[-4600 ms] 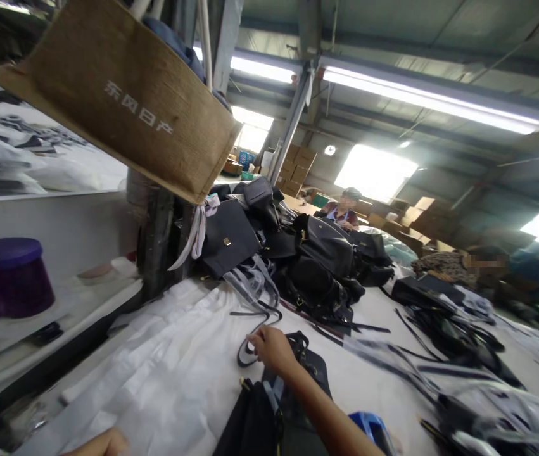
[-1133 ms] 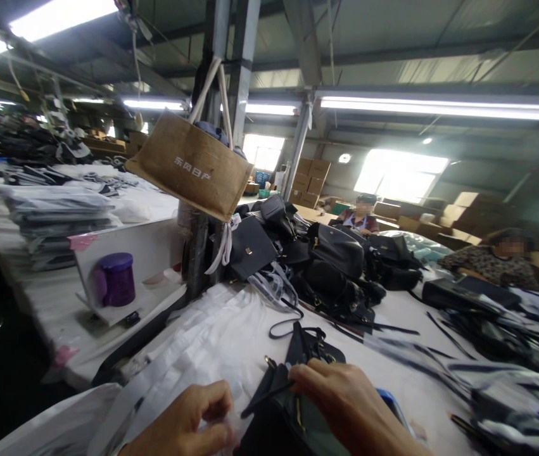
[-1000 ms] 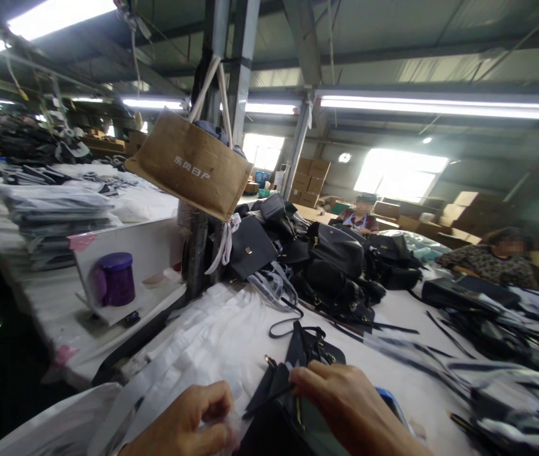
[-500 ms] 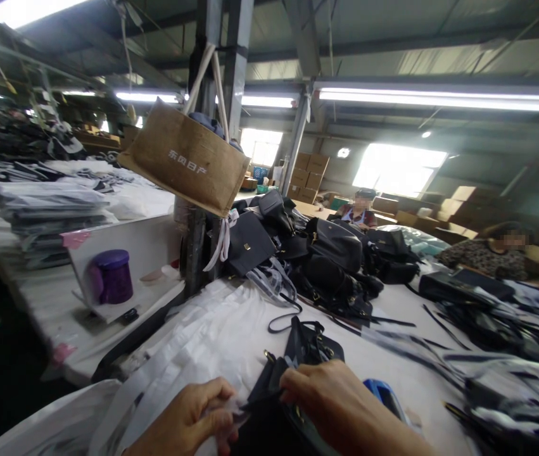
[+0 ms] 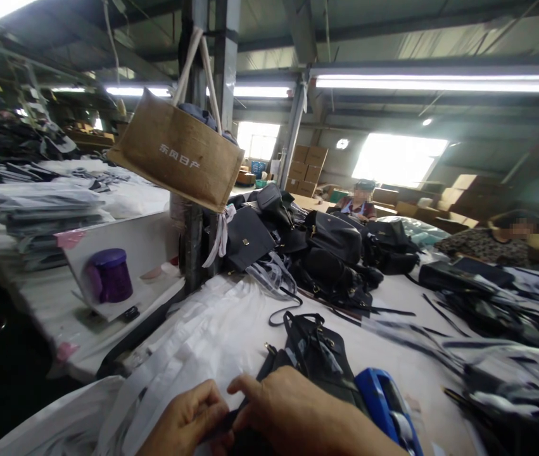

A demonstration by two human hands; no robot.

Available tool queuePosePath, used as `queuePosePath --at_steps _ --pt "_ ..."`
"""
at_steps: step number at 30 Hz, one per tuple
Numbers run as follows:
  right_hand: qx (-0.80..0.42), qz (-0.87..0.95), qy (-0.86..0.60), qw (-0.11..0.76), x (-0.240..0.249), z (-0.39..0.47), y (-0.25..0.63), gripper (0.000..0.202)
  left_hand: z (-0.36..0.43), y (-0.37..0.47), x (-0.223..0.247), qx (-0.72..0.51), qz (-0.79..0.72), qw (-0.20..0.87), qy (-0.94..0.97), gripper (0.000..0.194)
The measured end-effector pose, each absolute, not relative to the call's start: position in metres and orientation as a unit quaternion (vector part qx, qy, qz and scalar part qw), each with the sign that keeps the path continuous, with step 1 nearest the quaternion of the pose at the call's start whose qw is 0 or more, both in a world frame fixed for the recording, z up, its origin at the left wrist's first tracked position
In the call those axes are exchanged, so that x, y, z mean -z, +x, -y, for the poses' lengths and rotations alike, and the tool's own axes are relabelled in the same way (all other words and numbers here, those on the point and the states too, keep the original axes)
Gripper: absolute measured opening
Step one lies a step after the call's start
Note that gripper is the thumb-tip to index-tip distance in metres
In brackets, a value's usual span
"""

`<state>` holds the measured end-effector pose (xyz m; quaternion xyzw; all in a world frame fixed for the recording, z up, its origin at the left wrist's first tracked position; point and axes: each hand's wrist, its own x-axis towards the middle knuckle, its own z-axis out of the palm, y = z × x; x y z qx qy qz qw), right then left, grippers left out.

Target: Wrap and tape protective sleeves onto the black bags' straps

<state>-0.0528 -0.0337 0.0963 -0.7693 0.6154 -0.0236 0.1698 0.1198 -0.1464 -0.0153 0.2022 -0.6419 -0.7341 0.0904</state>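
At the bottom centre, my left hand (image 5: 188,415) is closed, thumb and fingers pinching a narrow black strip (image 5: 224,423). Just to its right, my right hand (image 5: 283,405) bends over the same strip, its thumb and fingertips against it and the index finger raised. Whether the strip belongs to the black bag (image 5: 317,348) under and beyond my right hand is hidden. That bag lies on the table with its thin straps and gold-coloured fittings upward. Right of my right forearm is a blue tape dispenser (image 5: 386,405).
White wrapping sheets (image 5: 202,335) spread left of the bag. Black bags (image 5: 333,240) pile up behind it, and more lie at right with clear plastic (image 5: 520,373). A brown tote (image 5: 178,152) hangs on a post above a purple canister (image 5: 110,275). Two people sit across the table.
My right hand has shifted left toward my left hand and off the bag's upper part. More of the bag and the blue tape dispenser now shows. The view has moved slightly.
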Motion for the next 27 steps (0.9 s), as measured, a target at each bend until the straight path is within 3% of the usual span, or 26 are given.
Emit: queuePosePath --at_steps 5,11,17,20,23,27 --pt "0.153 -0.592 -0.732 0.302 -0.106 0.033 -0.068 0.041 0.143 0.134 -0.01 0.597 0.776 0.076 0.188 0.052" --pt "0.153 -0.602 -0.719 0.31 -0.119 0.026 -0.074 0.035 0.144 0.133 -0.032 0.471 0.873 -0.025 0.12 0.049" --pt "0.19 -0.593 -0.716 0.317 -0.14 0.007 -0.08 0.03 0.146 0.118 -0.064 0.267 0.963 0.002 0.039 0.042" --pt "0.227 -0.588 -0.699 0.337 -0.154 -0.005 -0.087 0.025 0.138 0.112 -0.084 0.269 0.962 0.034 0.026 0.042" --pt "0.265 -0.603 -0.675 0.332 -0.169 -0.017 -0.095 0.028 0.124 0.103 -0.102 0.347 0.931 0.089 0.073 0.043" --pt "0.246 -0.645 -0.692 0.214 -0.173 -0.025 -0.099 0.028 0.108 0.085 -0.114 0.375 0.91 0.149 0.095 0.04"
